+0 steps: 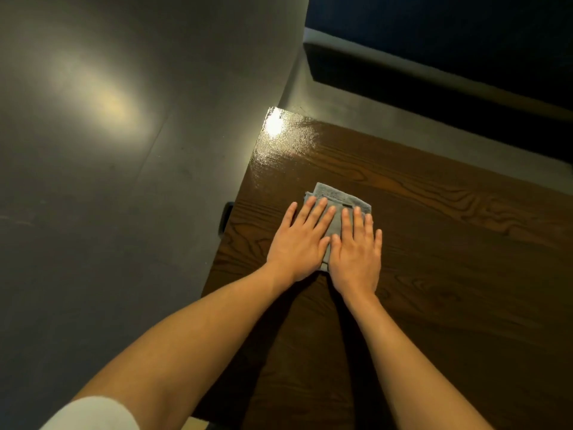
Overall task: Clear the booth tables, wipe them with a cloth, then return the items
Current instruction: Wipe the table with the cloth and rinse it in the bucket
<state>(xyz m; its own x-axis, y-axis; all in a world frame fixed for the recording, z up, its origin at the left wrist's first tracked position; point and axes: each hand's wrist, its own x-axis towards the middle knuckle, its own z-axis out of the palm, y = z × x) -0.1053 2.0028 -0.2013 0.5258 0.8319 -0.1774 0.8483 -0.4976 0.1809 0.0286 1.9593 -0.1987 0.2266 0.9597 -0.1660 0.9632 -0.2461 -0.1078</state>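
Floor: dark grey, smooth, filling the left half of the view; a soft patch of reflected light lies on it toward the upper left, and a faint seam runs across it

Table: dark brown wood with bold grain, occupying the lower right; its far left corner shows a wet-looking sheen and a bright glare spot; its left edge runs down toward the viewer beside the floor

Booth seat: dark upholstered bench at upper right, beyond the far edge of the table, with a grey base strip below it; detail lost in shadow

Left forearm: bare, reaching in from the lower left across the table edge; a white sleeve shows at the bottom left corner

Right forearm: bare, reaching in from the bottom right over the tabletop

Left hand: palm down, fingers straight and slightly spread, pressing flat on the left part of the cloth; nothing gripped

Right hand: palm down, fingers straight and close together, pressing flat on the right part of the cloth, just beside the left hand with thumbs touching; nothing gripped

Cloth: grey, folded to a rough square, lying flat on the table near its left edge, short of the glossy corner; far edge and a near corner show past the hands

Small dark fitting: at the table's left edge, below the top; cannot tell what it is
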